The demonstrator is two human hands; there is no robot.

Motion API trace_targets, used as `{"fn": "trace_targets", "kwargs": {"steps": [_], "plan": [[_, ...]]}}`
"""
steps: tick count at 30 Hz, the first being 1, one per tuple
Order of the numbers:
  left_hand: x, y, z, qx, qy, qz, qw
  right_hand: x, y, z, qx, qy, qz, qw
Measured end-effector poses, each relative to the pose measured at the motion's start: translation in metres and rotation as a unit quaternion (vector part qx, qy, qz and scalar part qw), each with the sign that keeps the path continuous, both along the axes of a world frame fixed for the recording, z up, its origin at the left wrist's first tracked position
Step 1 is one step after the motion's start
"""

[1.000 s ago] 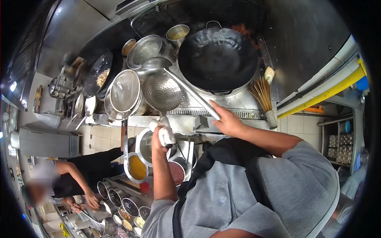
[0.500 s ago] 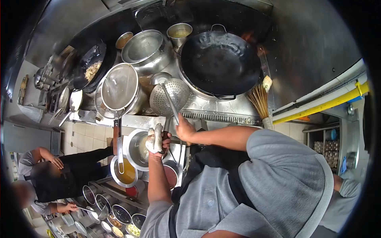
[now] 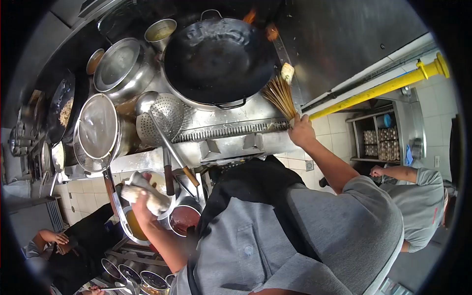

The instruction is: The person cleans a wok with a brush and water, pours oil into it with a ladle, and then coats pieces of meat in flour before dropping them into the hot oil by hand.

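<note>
Head view: right hand [image 3: 301, 132] gripping bamboo brush [image 3: 280, 95], left hand [image 3: 140, 204] clutching cloth [image 3: 143, 193].

The room was a working commercial kitchen. A stainless steel cooking range [image 3: 231, 129] ran across the upper middle of the view, with a slotted drain channel [image 3: 226, 130] along its front edge and a dark steel backsplash [image 3: 339, 44] rising behind it. Flames [image 3: 250, 15] flickered at the far side of the range. A yellow pipe [image 3: 383, 88] crossed the white tiled wall [image 3: 339, 140] at the right. Beneath it stood an open metal shelf unit [image 3: 378, 140] stacked with small containers. Pale tiles [image 3: 83, 201] covered the floor at the lower left.
</note>
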State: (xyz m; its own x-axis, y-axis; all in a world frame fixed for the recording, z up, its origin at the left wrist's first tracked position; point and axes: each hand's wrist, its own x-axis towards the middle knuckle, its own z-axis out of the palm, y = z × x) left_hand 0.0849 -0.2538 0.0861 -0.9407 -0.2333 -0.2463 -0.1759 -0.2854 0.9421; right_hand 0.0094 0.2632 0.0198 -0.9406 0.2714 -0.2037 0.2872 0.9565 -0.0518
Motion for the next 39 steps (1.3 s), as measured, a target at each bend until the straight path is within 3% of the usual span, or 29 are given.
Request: {"fn": "trace_targets", "kwargs": {"steps": [3,5,6,8,9,11,13,15,17,18,20,24,26,29,33,34,36,39], "plan": [[-0.035,0.034,0.027,0.036,0.066,-0.057,0.996,-0.007,0.028,-0.021,0.038,-0.004,-0.045,0.998],[-0.055,0.060,0.044,0.066,0.011,-0.036,0.997,-0.023,0.037,-0.004,0.021,-0.161,0.062,0.985],[-0.061,0.071,0.051,0.023,0.029,-0.049,0.998,-0.025,0.040,0.016,0.018,-0.156,0.061,0.986],[-0.061,0.086,0.055,0.011,0.037,-0.054,0.998,-0.011,0.042,0.053,-0.120,-0.126,0.013,0.985],[-0.060,0.094,0.054,0.003,0.044,-0.057,0.997,0.001,0.045,0.053,-0.121,-0.129,0.012,0.984],[-0.056,0.107,0.046,0.031,0.045,-0.036,0.998,0.029,0.049,0.053,-0.258,-0.047,-0.069,0.963],[-0.050,0.109,0.032,0.036,-0.013,-0.077,0.996,0.056,0.042,0.046,-0.283,0.030,-0.071,0.956],[-0.043,0.119,0.032,0.034,-0.027,-0.080,0.996,0.067,0.041,0.038,-0.376,0.032,-0.138,0.916],[-0.040,0.128,0.030,0.074,-0.031,-0.041,0.996,0.061,0.051,-0.004,-0.423,0.169,-0.092,0.885],[-0.041,0.131,0.029,0.073,-0.031,-0.044,0.996,0.048,0.051,0.005,-0.423,0.171,-0.094,0.885],[-0.045,0.137,0.029,0.062,-0.053,-0.074,0.994,0.008,0.051,0.031,-0.311,0.128,-0.069,0.939],[-0.050,0.145,0.033,0.035,-0.041,-0.133,0.990,-0.036,0.097,-0.002,-0.321,0.101,-0.072,0.939],[-0.046,0.142,0.028,0.037,-0.030,-0.120,0.992,-0.032,0.106,0.025,-0.454,0.056,-0.217,0.862],[-0.035,0.135,0.013,0.050,-0.028,-0.089,0.994,-0.013,0.091,0.080,-0.449,0.004,-0.242,0.860],[-0.022,0.123,-0.001,0.064,-0.070,-0.069,0.993,-0.010,0.072,0.085,-0.411,0.034,-0.144,0.900],[-0.022,0.122,-0.002,0.062,-0.076,-0.076,0.992,-0.020,0.081,0.062,-0.334,0.073,-0.053,0.938],[-0.023,0.127,0.001,0.059,-0.084,-0.087,0.991,-0.049,0.094,0.028,-0.331,0.047,-0.095,0.938],[-0.033,0.138,0.019,0.061,-0.066,-0.083,0.992,-0.059,0.103,0.027,-0.347,0.032,-0.137,0.927]]}}
